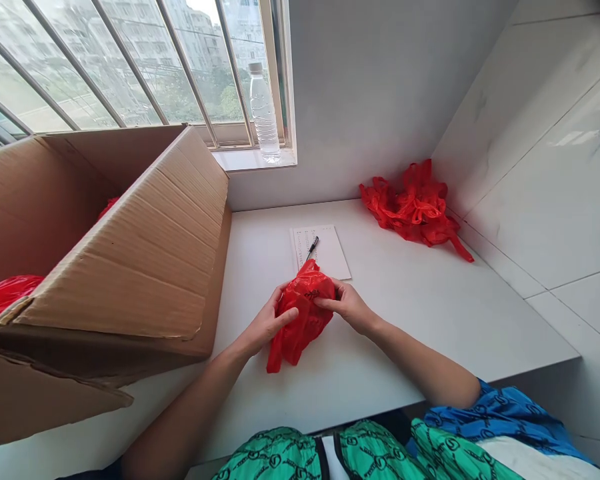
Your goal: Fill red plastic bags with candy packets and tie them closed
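Observation:
A crumpled red plastic bag (307,313) with dark print on it is held between my two hands above the white table. My left hand (275,319) grips its left side, thumb across the front and the other fingers behind. On the other side my right hand (347,303) pinches the bag near the print, with thumb in front. What is inside the bag, if anything, cannot be seen. Loose ends of the bag hang down at the lower left. Just behind it lie a sheet of paper (333,250) with writing and a black pen (313,247).
A large open cardboard box (130,267) stands at the left, with red plastic (10,293) inside. A pile of red plastic bags (415,207) lies in the far right corner of the table (405,320). A clear water bottle (264,117) stands on the windowsill.

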`<control>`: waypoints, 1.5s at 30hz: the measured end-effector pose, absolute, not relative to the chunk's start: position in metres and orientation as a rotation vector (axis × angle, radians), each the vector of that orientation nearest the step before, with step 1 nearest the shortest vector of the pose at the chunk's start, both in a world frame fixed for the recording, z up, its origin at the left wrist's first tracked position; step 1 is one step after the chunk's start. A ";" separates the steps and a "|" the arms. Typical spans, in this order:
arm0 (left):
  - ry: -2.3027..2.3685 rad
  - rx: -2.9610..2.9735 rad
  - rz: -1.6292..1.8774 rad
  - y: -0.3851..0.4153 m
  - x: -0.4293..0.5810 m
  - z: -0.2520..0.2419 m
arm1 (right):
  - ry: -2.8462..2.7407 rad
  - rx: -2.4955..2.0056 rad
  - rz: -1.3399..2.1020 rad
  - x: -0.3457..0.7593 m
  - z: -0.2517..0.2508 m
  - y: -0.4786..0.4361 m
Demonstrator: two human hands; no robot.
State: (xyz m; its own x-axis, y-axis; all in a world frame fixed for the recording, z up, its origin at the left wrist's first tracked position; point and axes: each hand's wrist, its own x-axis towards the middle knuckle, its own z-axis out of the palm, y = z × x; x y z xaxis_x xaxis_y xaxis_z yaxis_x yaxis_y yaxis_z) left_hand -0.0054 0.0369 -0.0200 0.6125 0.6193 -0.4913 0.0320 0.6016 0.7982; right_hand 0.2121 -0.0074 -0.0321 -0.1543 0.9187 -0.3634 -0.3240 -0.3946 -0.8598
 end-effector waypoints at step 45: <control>0.979 0.684 0.562 0.041 -0.001 -0.011 | -0.711 -1.045 1.940 0.195 -0.028 -0.012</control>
